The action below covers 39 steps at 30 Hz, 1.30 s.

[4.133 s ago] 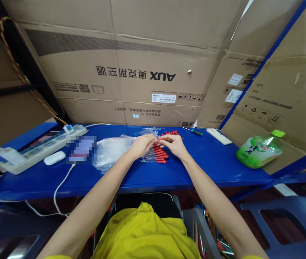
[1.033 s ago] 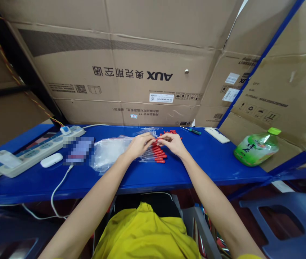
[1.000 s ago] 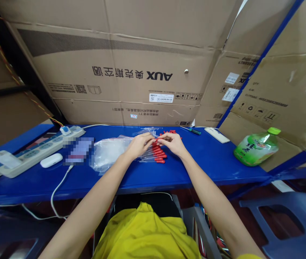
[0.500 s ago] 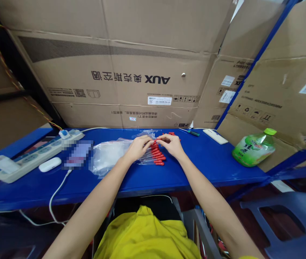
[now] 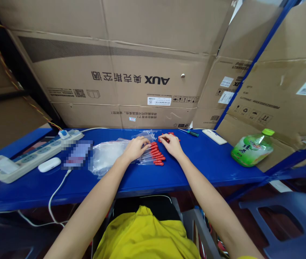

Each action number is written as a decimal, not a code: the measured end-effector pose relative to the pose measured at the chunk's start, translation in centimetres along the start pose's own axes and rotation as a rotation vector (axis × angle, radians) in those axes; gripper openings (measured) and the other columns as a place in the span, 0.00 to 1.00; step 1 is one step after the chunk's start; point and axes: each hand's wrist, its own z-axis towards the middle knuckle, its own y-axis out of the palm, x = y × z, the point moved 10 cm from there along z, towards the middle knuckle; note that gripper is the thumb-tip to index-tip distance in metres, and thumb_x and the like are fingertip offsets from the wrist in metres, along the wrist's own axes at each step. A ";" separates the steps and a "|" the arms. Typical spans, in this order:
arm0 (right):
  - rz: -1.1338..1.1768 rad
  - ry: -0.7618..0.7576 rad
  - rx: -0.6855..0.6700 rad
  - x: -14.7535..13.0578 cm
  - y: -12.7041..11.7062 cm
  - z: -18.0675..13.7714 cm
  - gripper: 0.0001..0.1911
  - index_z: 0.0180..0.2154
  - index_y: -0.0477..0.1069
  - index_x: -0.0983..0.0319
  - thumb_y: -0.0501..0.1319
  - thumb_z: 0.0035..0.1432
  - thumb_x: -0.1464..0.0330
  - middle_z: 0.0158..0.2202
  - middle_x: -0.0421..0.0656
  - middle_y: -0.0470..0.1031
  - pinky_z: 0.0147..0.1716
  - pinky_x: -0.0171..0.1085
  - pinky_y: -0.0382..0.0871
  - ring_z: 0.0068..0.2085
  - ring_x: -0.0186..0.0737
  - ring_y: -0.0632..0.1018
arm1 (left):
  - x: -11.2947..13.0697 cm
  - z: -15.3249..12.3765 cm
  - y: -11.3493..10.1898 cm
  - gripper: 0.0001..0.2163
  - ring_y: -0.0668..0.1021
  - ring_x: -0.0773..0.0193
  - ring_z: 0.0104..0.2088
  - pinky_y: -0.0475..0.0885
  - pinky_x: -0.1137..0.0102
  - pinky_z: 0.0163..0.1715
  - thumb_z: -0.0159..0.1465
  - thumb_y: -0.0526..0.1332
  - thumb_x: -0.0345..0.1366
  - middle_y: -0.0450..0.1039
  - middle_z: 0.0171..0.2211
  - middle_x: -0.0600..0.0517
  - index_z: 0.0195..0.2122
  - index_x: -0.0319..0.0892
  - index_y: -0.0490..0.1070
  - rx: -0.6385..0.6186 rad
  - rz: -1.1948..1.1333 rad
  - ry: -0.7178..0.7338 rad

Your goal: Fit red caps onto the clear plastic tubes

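A row of small red-capped pieces in clear sleeves [image 5: 157, 157] lies on the blue bench [image 5: 207, 162] between my hands. My left hand [image 5: 135, 148] rests at the row's left end, fingers curled on a clear sleeve. My right hand [image 5: 172, 144] sits at the row's right, its fingers stretched toward a few loose red pieces [image 5: 168, 135] at the back, with nothing seen in it. A heap of empty clear plastic bags [image 5: 107, 154] lies left of my left hand.
A power strip [image 5: 31, 156], a white earbud case [image 5: 49, 164] and a blurred phone [image 5: 76, 154] lie at the left. A green bottle [image 5: 250, 148], a white remote-like bar [image 5: 214, 136] and a small screwdriver [image 5: 192, 133] are at the right. Cardboard boxes [image 5: 131, 75] wall the back.
My hands, which met fingertip to fingertip over the red pieces, have drawn apart; the right hand has gone toward the loose red pieces at the back.
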 end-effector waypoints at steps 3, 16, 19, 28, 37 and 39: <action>-0.081 0.077 0.076 1.3 -1.6 0.1 0.10 0.41 0.82 0.57 0.61 0.68 0.65 0.38 0.43 0.85 0.42 0.40 0.72 0.38 0.44 0.80 | -0.1 0.0 -0.6 0.13 0.78 0.54 0.46 0.72 0.62 0.50 0.76 0.56 0.42 0.78 0.44 0.46 0.45 0.43 0.78 0.039 0.025 -0.027; -0.445 0.297 0.085 4.9 -2.9 -0.7 0.13 0.47 0.81 0.58 0.59 0.66 0.70 0.45 0.49 0.80 0.49 0.42 0.68 0.48 0.49 0.76 | -3.9 -0.4 0.5 0.12 0.78 0.50 0.50 0.73 0.61 0.52 0.73 0.56 0.32 0.82 0.48 0.45 0.48 0.44 0.80 -0.017 0.183 -0.264; -0.445 0.386 0.108 5.6 -3.8 -0.9 0.12 0.46 0.80 0.57 0.59 0.67 0.69 0.44 0.47 0.81 0.43 0.39 0.68 0.44 0.46 0.79 | -3.9 -0.3 0.6 0.12 0.79 0.50 0.50 0.72 0.61 0.53 0.73 0.58 0.34 0.83 0.48 0.45 0.46 0.45 0.82 -0.039 0.183 -0.263; -0.440 0.497 0.124 5.9 -5.4 -1.4 0.11 0.44 0.81 0.55 0.59 0.68 0.66 0.35 0.43 0.82 0.38 0.36 0.65 0.39 0.45 0.80 | -5.6 -0.5 0.8 0.10 0.83 0.56 0.45 0.74 0.69 0.46 0.70 0.64 0.38 0.86 0.44 0.48 0.45 0.48 0.85 -0.070 0.036 -0.361; -0.433 0.473 0.302 6.4 -6.9 -2.0 0.14 0.46 0.81 0.56 0.59 0.64 0.68 0.36 0.47 0.81 0.39 0.41 0.69 0.38 0.48 0.79 | -6.2 -0.4 0.7 0.07 0.82 0.56 0.37 0.75 0.68 0.39 0.66 0.67 0.37 0.85 0.36 0.48 0.40 0.46 0.85 -0.013 0.008 -0.300; -0.463 0.504 0.361 7.4 -7.7 -2.4 0.19 0.51 0.80 0.57 0.58 0.61 0.72 0.41 0.49 0.81 0.41 0.43 0.71 0.41 0.49 0.79 | -6.2 -0.4 0.7 0.06 0.82 0.57 0.36 0.74 0.68 0.38 0.66 0.66 0.36 0.85 0.35 0.48 0.39 0.45 0.85 -0.007 0.029 -0.303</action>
